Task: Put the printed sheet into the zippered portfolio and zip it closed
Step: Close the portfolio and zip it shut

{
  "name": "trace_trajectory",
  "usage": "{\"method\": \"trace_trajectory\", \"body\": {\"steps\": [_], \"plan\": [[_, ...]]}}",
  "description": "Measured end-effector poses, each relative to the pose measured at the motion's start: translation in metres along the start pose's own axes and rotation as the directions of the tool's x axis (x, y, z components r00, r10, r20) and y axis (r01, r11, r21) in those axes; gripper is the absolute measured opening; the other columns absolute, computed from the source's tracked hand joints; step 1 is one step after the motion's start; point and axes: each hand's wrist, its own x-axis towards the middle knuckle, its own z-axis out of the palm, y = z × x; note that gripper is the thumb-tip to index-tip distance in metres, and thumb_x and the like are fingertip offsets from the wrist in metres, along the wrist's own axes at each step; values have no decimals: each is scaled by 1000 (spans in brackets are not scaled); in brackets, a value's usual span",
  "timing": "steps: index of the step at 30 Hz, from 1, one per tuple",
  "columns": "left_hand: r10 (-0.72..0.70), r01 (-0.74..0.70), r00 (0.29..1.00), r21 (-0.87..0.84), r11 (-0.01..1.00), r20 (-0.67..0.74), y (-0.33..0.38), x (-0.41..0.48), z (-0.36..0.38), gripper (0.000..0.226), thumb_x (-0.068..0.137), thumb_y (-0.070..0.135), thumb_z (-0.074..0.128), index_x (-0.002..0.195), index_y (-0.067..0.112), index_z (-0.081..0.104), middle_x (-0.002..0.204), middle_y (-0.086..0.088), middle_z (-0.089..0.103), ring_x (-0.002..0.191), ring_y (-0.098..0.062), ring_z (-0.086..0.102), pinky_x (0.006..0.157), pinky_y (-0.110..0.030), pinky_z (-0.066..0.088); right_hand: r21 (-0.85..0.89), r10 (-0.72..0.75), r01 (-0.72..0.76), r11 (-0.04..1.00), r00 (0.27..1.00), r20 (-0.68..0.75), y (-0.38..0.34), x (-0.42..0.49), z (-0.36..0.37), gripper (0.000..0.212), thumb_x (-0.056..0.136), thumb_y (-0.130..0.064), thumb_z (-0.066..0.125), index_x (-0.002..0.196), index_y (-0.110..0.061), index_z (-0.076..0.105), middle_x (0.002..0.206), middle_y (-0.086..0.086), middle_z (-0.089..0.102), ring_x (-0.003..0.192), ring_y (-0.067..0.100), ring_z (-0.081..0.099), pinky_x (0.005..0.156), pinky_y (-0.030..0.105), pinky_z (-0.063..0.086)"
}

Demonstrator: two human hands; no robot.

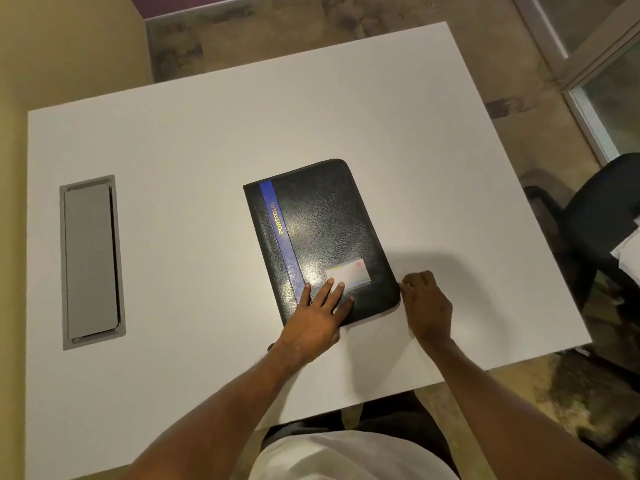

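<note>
A black zippered portfolio point(325, 233) with a blue stripe and yellow lettering lies closed on the white table point(194, 140). A small card window sits near its lower right corner. My left hand point(320, 315) rests flat on the portfolio's near edge, fingers spread. My right hand point(427, 306) is at the portfolio's right near corner, fingers pinched on a small metal zipper pull point(402, 283). No printed sheet is in sight.
A grey cable hatch point(90, 261) is set into the table at the left. A dark office chair point(595, 220) stands off the table's right side. The table's near edge runs just below my forearms.
</note>
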Motion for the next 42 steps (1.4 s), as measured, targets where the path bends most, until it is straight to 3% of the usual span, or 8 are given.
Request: {"method": "trace_trajectory", "body": {"steps": [6,12,23,30,34,37,39,42], "plan": [[16,-15,999,34,999,-30,2,-3,1,65,102,31,52,162,18,30,170,-16,25,159,-40,18,120,-68,23,-11,-73,74,997,995,72,-15,47,-3,14,103,-30,51,95,-24,62,102,-4,58,78,22,64,69,30,42],[25,-24,1000,72,997,-11,1,-3,0,66,98,30,59,159,17,38,167,-16,32,156,-41,27,115,-69,33,-35,-152,159,987,979,135,-41,96,-5,11,102,-28,56,97,-22,64,102,-1,64,82,26,67,73,39,56],[16,-14,999,73,997,-30,-10,-1,9,73,85,33,77,152,19,51,160,-14,47,147,-39,44,109,-67,43,-83,-292,309,947,942,167,-66,157,-5,9,100,-27,62,95,-22,68,94,-3,66,76,23,67,63,34,54],[-7,9,999,47,999,-36,-11,1,33,87,87,40,74,161,18,32,168,-14,29,155,-39,28,118,-69,15,-108,-410,437,893,888,207,-82,206,-2,13,99,-28,63,97,-19,71,98,2,68,81,28,66,73,44,54],[30,-28,997,20,999,-70,-15,7,32,62,97,40,42,156,19,42,163,-14,42,150,-37,40,116,-65,18,-111,-473,506,855,849,235,-83,222,2,17,101,-31,63,96,-16,70,97,2,69,77,27,66,69,44,55],[26,-38,985,-63,997,-171,-16,16,16,53,98,48,46,146,25,52,154,-8,54,141,-33,54,112,-63,27,-74,-472,508,858,838,274,-76,221,7,13,98,-24,66,96,-12,70,95,6,70,74,29,67,68,48,58],[-60,15,961,-167,986,-271,-32,34,-11,50,99,48,51,144,25,56,150,-5,54,129,-30,59,109,-54,37,-29,-455,480,877,847,273,-74,218,10,11,98,-22,67,95,-12,69,92,7,70,73,29,66,69,49,59],[-372,221,856,-397,891,-359,-82,78,-63,46,102,35,55,146,19,57,152,-6,52,121,-30,64,98,-44,54,14,-419,432,902,867,271,-75,217,14,12,101,-25,62,95,-15,66,92,5,69,74,28,65,72,49,58]]}}
